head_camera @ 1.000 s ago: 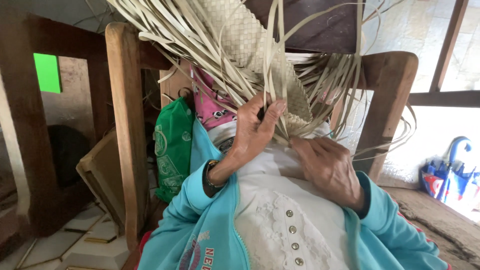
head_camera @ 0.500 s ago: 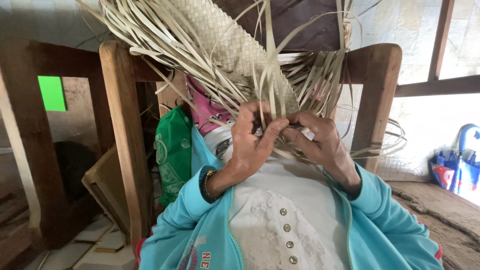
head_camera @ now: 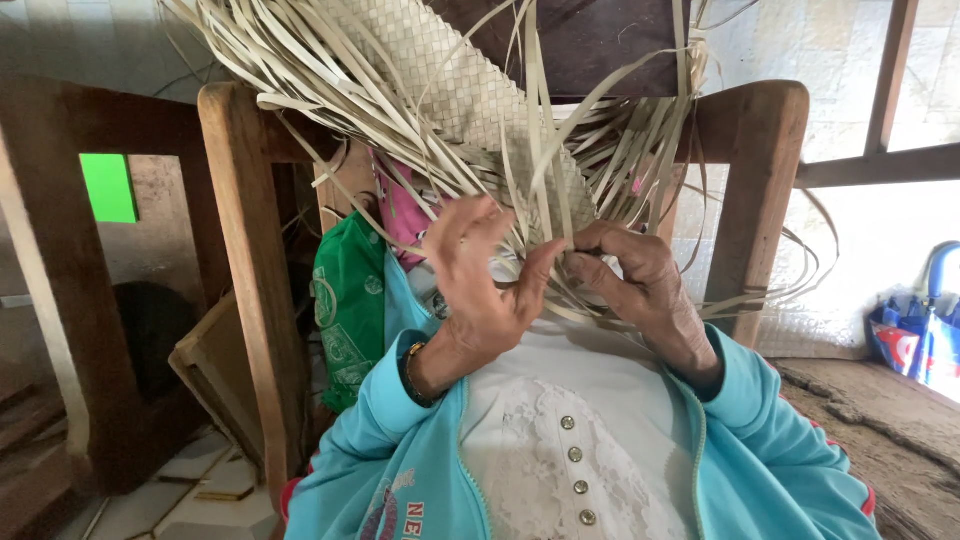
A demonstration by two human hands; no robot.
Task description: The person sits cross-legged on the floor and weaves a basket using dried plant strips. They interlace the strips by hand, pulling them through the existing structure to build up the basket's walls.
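Wooden chair (head_camera: 250, 270) behind; woven mat (head_camera: 470, 90) above both hands' grip

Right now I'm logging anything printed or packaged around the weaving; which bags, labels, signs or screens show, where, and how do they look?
Green bag: hangs left of the left hand, by the wooden chair post; soft, green with pale print.
Pink bag: behind the woven strips; crumpled pink.
Colourful package: far right on the ledge; red and blue.
Green square: left; flat, plain, bright green.
No screens or signs.
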